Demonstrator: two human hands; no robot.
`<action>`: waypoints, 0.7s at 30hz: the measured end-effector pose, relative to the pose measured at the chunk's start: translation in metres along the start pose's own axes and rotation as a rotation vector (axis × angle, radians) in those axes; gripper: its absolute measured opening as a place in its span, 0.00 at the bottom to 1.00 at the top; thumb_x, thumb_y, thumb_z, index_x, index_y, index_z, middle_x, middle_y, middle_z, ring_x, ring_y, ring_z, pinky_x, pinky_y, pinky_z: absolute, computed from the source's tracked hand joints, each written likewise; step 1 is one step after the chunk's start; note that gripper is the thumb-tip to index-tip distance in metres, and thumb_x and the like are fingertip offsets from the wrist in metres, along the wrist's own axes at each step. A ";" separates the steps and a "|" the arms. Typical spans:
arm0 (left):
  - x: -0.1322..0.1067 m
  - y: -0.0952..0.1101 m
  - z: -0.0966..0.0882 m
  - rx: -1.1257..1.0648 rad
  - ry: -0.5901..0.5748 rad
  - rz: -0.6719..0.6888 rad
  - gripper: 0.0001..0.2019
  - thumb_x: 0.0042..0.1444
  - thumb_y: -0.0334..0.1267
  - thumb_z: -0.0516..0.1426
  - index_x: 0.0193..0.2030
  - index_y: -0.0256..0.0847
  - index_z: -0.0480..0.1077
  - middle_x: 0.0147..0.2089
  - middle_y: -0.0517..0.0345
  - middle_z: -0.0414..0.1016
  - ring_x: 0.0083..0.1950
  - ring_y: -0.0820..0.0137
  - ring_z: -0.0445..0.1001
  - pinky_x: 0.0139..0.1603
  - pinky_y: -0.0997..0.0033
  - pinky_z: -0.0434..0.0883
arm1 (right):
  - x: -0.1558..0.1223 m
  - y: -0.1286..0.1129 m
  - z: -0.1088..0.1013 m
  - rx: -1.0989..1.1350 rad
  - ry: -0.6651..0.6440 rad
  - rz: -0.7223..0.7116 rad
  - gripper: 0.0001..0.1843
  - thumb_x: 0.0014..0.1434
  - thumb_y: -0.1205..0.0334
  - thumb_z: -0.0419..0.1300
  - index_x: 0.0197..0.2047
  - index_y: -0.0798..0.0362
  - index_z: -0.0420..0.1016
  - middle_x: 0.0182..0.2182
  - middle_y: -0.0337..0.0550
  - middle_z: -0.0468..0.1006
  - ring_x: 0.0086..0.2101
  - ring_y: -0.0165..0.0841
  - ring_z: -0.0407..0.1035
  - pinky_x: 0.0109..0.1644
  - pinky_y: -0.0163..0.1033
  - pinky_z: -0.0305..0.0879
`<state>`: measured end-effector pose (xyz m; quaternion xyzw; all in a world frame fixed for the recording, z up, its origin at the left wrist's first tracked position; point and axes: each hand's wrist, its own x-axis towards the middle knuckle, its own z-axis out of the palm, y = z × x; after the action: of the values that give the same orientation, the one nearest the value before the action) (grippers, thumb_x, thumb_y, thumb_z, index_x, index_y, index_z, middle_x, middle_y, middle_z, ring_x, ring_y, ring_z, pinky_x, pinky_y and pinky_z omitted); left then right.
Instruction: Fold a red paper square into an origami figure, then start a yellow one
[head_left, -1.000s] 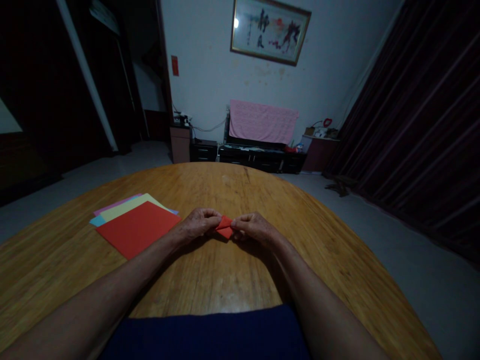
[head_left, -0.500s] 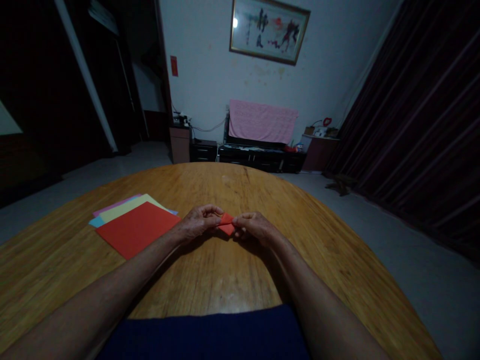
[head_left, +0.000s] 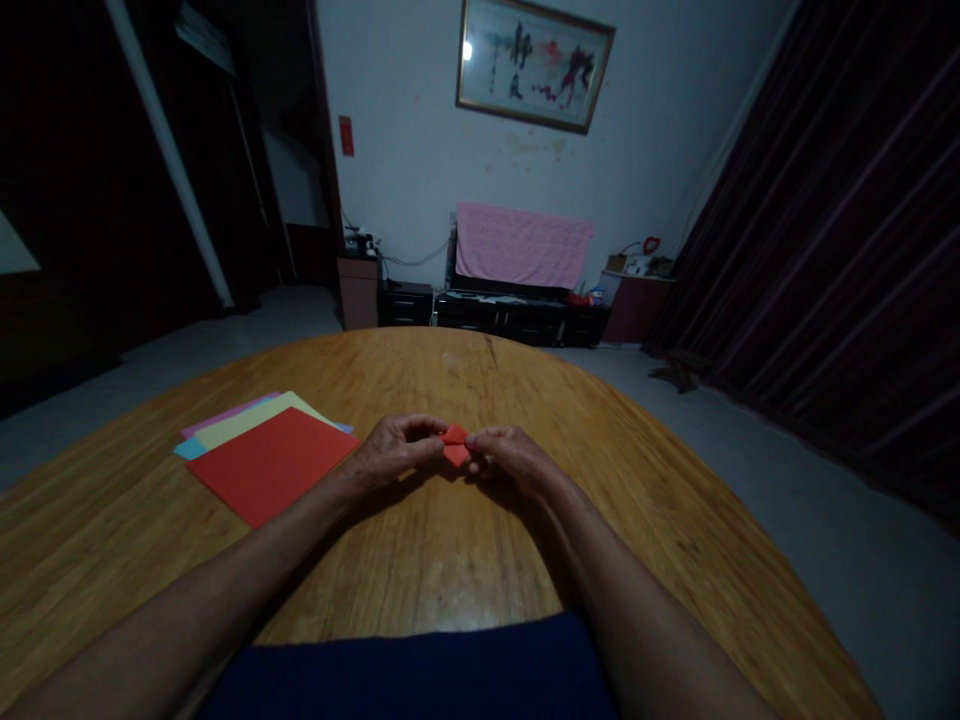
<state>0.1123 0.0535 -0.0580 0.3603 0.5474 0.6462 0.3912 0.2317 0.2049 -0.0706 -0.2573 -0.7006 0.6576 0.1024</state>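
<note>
Between my hands is a small folded piece of red paper (head_left: 455,447), held just above the wooden table. My left hand (head_left: 401,450) pinches its left side between thumb and fingers. On the opposite side, my right hand (head_left: 506,453) grips the paper's right edge, the fingers curled beneath and partly hidden. A crease runs across the paper's middle, with points above and below it. Left of my left forearm lies a stack of coloured sheets with a red sheet (head_left: 274,465) on top; yellow (head_left: 240,425), blue and purple edges stick out from under it.
The round wooden table (head_left: 420,570) curves away in front of me. Beyond it stand a low black cabinet (head_left: 510,318) and a screen draped with a pink towel (head_left: 523,245). A framed picture (head_left: 536,65) hangs on the wall; a dark curtain (head_left: 825,250) is at right.
The fingers of my left hand have lowered and closed in at the paper's left side. The red paper stays in both hands at nearly the same spot. The view has shifted slightly.
</note>
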 end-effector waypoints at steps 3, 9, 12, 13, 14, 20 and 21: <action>0.003 -0.001 -0.001 0.040 0.067 0.001 0.09 0.46 0.38 0.64 0.35 0.38 0.76 0.31 0.55 0.77 0.29 0.72 0.73 0.29 0.74 0.66 | 0.000 -0.002 0.000 0.051 -0.009 -0.001 0.10 0.56 0.62 0.58 0.25 0.56 0.75 0.20 0.42 0.74 0.20 0.26 0.65 0.24 0.32 0.59; 0.013 -0.009 -0.010 0.179 0.174 0.026 0.06 0.43 0.36 0.63 0.28 0.37 0.75 0.23 0.60 0.71 0.23 0.76 0.67 0.24 0.77 0.62 | -0.002 -0.005 0.001 0.058 0.000 -0.009 0.11 0.56 0.63 0.58 0.25 0.56 0.74 0.20 0.42 0.73 0.20 0.26 0.65 0.24 0.32 0.58; 0.015 -0.011 -0.008 0.196 0.220 0.061 0.05 0.43 0.36 0.63 0.27 0.37 0.73 0.23 0.60 0.70 0.23 0.75 0.67 0.24 0.77 0.62 | -0.001 -0.004 0.002 0.067 0.000 -0.002 0.10 0.56 0.62 0.60 0.24 0.56 0.74 0.20 0.42 0.73 0.20 0.26 0.65 0.24 0.31 0.58; 0.015 -0.011 -0.007 0.200 0.236 0.077 0.05 0.42 0.36 0.63 0.26 0.37 0.73 0.22 0.60 0.70 0.23 0.75 0.67 0.24 0.77 0.62 | -0.001 -0.004 0.002 0.073 -0.005 -0.004 0.10 0.55 0.62 0.60 0.25 0.56 0.74 0.21 0.42 0.73 0.20 0.26 0.65 0.24 0.31 0.58; 0.015 -0.011 -0.004 0.201 0.254 0.091 0.05 0.42 0.36 0.63 0.25 0.37 0.72 0.22 0.61 0.70 0.23 0.75 0.67 0.23 0.77 0.62 | 0.000 -0.004 0.002 0.078 -0.010 -0.012 0.10 0.56 0.62 0.60 0.25 0.56 0.74 0.21 0.42 0.74 0.21 0.26 0.65 0.24 0.31 0.59; 0.013 -0.006 0.009 0.135 0.361 0.092 0.05 0.41 0.35 0.61 0.25 0.38 0.70 0.20 0.62 0.69 0.21 0.76 0.66 0.21 0.77 0.61 | -0.001 -0.002 0.005 0.102 -0.013 -0.089 0.10 0.57 0.61 0.58 0.26 0.55 0.73 0.19 0.40 0.72 0.20 0.25 0.64 0.25 0.31 0.58; 0.013 -0.006 0.010 0.118 0.365 0.093 0.04 0.41 0.34 0.61 0.25 0.38 0.70 0.20 0.63 0.69 0.21 0.76 0.66 0.21 0.77 0.61 | -0.001 -0.002 0.005 0.099 -0.010 -0.093 0.10 0.56 0.61 0.58 0.25 0.55 0.72 0.19 0.40 0.72 0.20 0.25 0.63 0.25 0.31 0.57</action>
<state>0.1166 0.0696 -0.0618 0.2842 0.6291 0.6849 0.2334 0.2298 0.2002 -0.0691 -0.2156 -0.6788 0.6874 0.1421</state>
